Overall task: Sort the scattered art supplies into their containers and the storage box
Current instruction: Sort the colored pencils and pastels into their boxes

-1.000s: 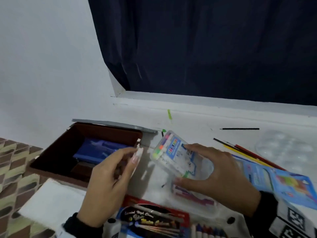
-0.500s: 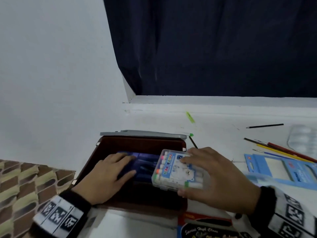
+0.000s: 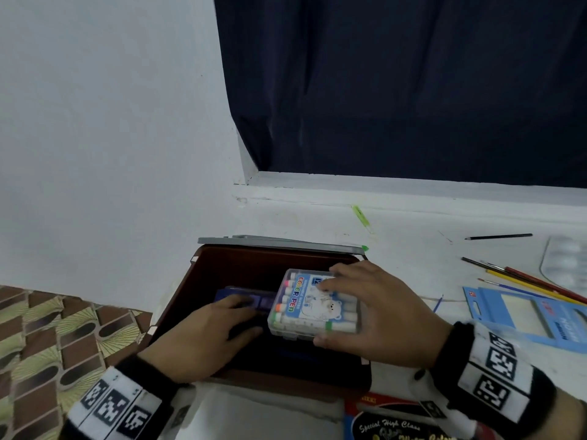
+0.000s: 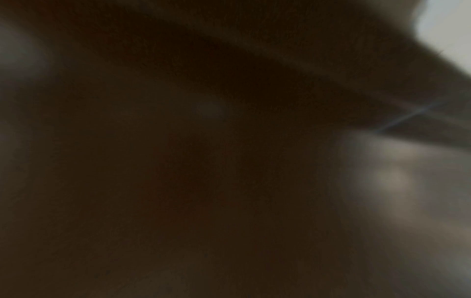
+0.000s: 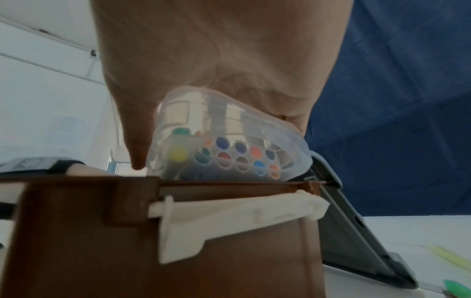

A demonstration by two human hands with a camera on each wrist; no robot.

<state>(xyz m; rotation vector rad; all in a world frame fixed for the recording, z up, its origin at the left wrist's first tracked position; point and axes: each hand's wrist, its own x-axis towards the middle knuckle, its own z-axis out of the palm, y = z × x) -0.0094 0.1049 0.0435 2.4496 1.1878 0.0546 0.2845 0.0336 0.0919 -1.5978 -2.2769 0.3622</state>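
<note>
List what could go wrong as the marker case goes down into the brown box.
1. The left hand lies flat on the blue pack inside the storage box, right beside the marker case; lowering the case may trap those fingers.
2. The right hand grips the case only by its edges, and in the right wrist view it sits tilted above the box rim, so it may catch there or slip.

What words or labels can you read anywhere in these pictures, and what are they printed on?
"COLOR PEN": label of the clear marker case held by the right hand.
"Special High Class": black and red pack at the bottom edge.
Blue card package: print too blurred to read.
Wristband squares: coded patterns, no words.
Left wrist view: nothing legible.
</note>
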